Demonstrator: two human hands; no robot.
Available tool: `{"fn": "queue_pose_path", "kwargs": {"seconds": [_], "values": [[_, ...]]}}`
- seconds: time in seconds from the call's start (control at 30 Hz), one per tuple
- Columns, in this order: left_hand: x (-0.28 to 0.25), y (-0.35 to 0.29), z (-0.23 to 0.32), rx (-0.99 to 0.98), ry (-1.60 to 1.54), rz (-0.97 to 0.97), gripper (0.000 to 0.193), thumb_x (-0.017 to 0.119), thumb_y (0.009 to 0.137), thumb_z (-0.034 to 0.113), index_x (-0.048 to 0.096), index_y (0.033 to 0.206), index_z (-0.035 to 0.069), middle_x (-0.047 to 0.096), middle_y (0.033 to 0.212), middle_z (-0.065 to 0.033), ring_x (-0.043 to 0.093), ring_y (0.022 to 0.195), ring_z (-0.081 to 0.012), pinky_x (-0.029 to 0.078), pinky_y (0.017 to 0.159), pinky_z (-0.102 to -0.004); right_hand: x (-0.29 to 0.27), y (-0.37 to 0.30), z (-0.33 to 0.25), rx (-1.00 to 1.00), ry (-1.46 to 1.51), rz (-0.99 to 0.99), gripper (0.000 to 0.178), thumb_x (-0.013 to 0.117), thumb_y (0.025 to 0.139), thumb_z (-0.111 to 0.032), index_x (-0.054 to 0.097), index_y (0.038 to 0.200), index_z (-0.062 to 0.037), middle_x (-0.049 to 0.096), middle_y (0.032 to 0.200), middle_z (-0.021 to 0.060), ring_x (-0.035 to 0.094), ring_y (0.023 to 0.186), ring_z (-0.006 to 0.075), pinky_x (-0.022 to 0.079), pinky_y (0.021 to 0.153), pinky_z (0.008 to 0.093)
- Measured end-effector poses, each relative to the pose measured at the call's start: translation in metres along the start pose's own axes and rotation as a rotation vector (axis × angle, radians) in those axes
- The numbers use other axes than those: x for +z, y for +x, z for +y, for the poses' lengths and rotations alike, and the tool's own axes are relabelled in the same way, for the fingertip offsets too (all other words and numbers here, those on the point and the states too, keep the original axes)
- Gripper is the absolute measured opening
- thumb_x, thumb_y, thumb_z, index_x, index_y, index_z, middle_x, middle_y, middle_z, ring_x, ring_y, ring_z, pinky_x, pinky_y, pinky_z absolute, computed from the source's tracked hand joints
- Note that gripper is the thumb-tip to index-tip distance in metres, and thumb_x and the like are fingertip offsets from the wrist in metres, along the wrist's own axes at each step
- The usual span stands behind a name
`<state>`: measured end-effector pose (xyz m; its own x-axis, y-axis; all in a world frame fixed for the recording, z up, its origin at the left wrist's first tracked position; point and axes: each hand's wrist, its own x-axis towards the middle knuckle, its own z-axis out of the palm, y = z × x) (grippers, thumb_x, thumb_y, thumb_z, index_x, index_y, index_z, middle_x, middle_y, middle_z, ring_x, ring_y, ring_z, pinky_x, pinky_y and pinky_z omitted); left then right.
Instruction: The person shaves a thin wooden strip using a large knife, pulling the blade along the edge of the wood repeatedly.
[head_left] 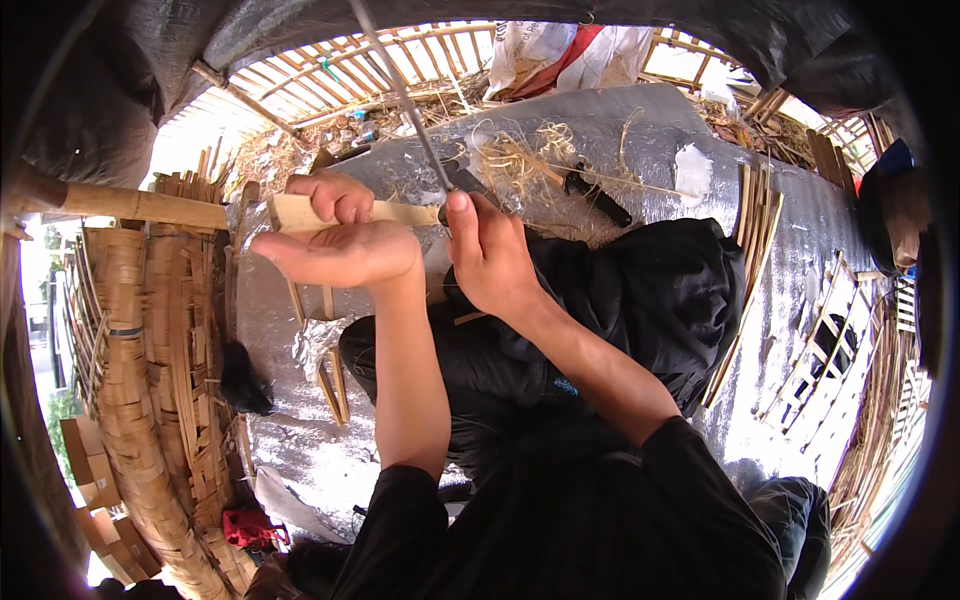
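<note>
My left hand (345, 245) is turned palm up, its fingers curled round a pale bamboo piece (405, 213). The piece runs rightward toward my right hand (490, 250). That hand is closed, its thumb laid along the lower end of a long thin grey rod-like piece (405, 100), which slants up and left out of view. Whether this is a blade seen edge-on or a strip, I cannot tell. Beyond my right hand, pale curled shavings (520, 155) lie on the silvery mat (640, 115). Among them is a black-handled tool (600, 200), perhaps a knife.
Bundled bamboo strips (745, 290) lie beside my right leg. Woven bamboo rolls (130, 400) stand at the left, below a bamboo pole (140, 203). White and red sacks (570, 60) lean on the far slatted fence. A red item (252, 528) lies at the lower left.
</note>
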<state>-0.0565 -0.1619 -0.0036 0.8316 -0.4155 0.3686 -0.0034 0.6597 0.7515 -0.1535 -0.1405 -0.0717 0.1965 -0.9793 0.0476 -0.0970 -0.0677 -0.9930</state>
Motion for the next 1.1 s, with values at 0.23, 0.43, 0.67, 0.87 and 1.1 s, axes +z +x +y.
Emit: {"fn": "queue_pose_path", "kwargs": {"seconds": [0.23, 0.43, 0.67, 0.87, 1.1], "values": [[0.016, -0.006, -0.017, 0.052, 0.043, -0.071, 0.061, 0.035, 0.095, 0.068, 0.036, 0.071, 0.013, 0.036, 0.063, 0.0034, 0.025, 0.049, -0.0066, 0.015, 0.046, -0.0196, 0.009, -0.034, 0.098, 0.129, -0.185, 0.012, 0.058, 0.047, 0.101, -0.046, 0.063, 0.086, 0.0086, 0.060, 0.075, 0.0346, 0.063, 0.076, 0.0510, 0.051, 0.066, 0.0525], [0.025, -0.013, -0.014, 0.013, 0.049, -0.012, 0.071, 0.033, 0.089, 0.075, 0.045, 0.070, 0.009, 0.035, 0.055, 0.0019, 0.025, 0.045, -0.0085, 0.014, 0.043, -0.0235, -0.016, -0.002, 0.025, 0.004, -0.004, 0.094, 0.049, 0.048, 0.103, -0.038, 0.060, 0.090, 0.0073, 0.057, 0.062, 0.0290, 0.059, 0.065, 0.0520, 0.045, 0.058, 0.0529], [0.045, -0.002, -0.025, 0.037, 0.051, -0.090, 0.063, 0.029, 0.095, 0.070, 0.039, 0.069, 0.013, 0.035, 0.060, 0.0040, 0.026, 0.049, -0.0073, 0.017, 0.045, -0.0219, -0.006, -0.033, 0.103, 0.150, -0.166, 0.001, 0.052, 0.042, 0.105, -0.039, 0.060, 0.082, 0.0043, 0.059, 0.071, 0.0296, 0.061, 0.076, 0.0505, 0.048, 0.063, 0.0493], [0.038, -0.006, -0.018, 0.021, 0.108, -0.036, 0.062, 0.032, 0.095, 0.070, 0.038, 0.072, 0.013, 0.034, 0.061, 0.0047, 0.025, 0.051, -0.0068, 0.016, 0.048, -0.0226, -0.028, 0.008, 0.023, 0.007, 0.018, 0.127, 0.057, 0.042, 0.105, -0.043, 0.060, 0.084, 0.0068, 0.059, 0.066, 0.0287, 0.062, 0.069, 0.0492, 0.048, 0.062, 0.0496], [0.039, -0.005, -0.025, 0.053, 0.079, -0.072, 0.066, 0.032, 0.094, 0.071, 0.046, 0.073, 0.010, 0.035, 0.056, 0.0030, 0.023, 0.046, -0.0078, 0.013, 0.044, -0.0224, -0.012, -0.030, 0.105, 0.429, -0.076, -0.065, 0.067, 0.039, 0.102, -0.056, 0.061, 0.086, 0.0061, 0.063, 0.064, 0.0202, 0.067, 0.054, 0.0277, 0.050, 0.051, 0.0365]]}}
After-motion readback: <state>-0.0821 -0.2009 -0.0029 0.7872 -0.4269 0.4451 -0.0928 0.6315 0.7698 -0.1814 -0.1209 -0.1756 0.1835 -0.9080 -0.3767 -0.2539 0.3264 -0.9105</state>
